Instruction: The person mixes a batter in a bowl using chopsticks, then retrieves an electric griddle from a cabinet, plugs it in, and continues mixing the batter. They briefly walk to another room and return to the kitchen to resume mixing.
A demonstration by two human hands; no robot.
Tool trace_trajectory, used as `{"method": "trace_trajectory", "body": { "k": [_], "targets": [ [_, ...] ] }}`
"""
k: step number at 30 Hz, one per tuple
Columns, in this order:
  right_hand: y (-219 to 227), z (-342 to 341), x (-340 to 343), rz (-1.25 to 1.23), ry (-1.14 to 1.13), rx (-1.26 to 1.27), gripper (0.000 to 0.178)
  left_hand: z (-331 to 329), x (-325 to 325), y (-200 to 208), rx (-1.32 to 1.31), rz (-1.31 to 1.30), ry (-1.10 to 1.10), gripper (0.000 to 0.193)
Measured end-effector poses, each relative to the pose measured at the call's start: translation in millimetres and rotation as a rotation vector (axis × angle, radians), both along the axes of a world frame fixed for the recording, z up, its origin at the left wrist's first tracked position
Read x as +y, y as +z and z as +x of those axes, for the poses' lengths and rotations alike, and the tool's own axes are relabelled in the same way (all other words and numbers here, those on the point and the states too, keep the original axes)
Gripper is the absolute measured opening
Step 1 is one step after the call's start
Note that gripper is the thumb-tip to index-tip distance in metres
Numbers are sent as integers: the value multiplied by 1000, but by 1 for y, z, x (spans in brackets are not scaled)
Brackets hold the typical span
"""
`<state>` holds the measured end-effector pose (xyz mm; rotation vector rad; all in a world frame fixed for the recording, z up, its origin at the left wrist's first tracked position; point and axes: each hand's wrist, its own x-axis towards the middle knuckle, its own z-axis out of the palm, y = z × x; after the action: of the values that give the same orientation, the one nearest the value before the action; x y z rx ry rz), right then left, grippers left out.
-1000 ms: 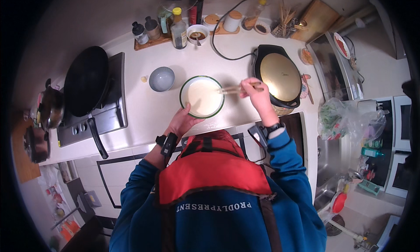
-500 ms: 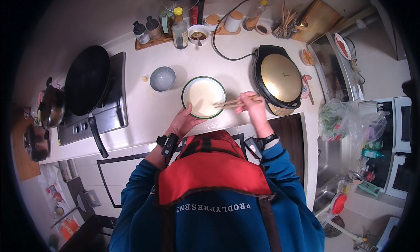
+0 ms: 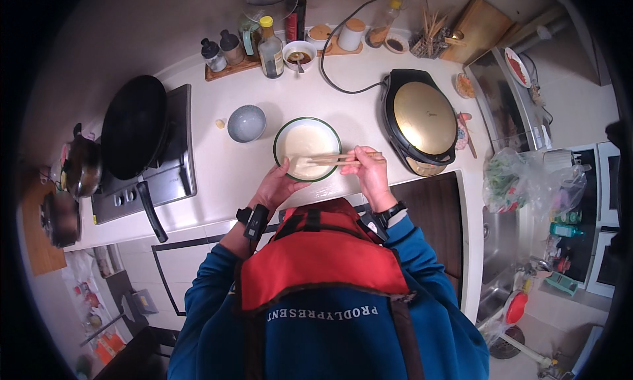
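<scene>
A white bowl (image 3: pixel 335 130) with a green rim stands on the counter in front of me, holding a pale, creamy batter (image 3: pixel 304 141). My left hand (image 3: pixel 275 184) grips the bowl's near left edge, thumb over the rim. In my right hand (image 3: pixel 366 172) are wooden chopsticks (image 3: pixel 333 160), closed in the fingers at the bowl's right side. Their tips dip into the batter near the bowl's lower middle. Just left of the bowl sits a smaller grey-blue bowl (image 3: pixel 246 123), with a small pale lump (image 3: pixel 220 124) beside it.
A round electric griddle (image 3: pixel 424 119) with a gold lid stands at right, its black cord (image 3: pixel 328 70) running behind. At left, a black wok (image 3: pixel 135 126) rests on the stove, its handle jutting past the counter edge. Bottles, jars and a sauce bowl (image 3: pixel 299 56) line the back.
My right hand has moved left and slightly down with the chopsticks, sweeping their tips from the bowl's right side toward its lower middle. My left hand keeps its grip on the bowl.
</scene>
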<state>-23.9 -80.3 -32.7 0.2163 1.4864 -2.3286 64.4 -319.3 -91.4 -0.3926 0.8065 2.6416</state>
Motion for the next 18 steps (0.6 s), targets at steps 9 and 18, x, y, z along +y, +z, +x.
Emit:
{"method": "trace_trajectory", "body": {
  "k": [9,18],
  "targets": [
    [-6,1,4,176,-72,-12,17,-5,-5,-4,-36,41,11,52],
    [-12,-7,-5,104,-101,184,18,-4,-5,-7,-50,45,7,51]
  ]
}}
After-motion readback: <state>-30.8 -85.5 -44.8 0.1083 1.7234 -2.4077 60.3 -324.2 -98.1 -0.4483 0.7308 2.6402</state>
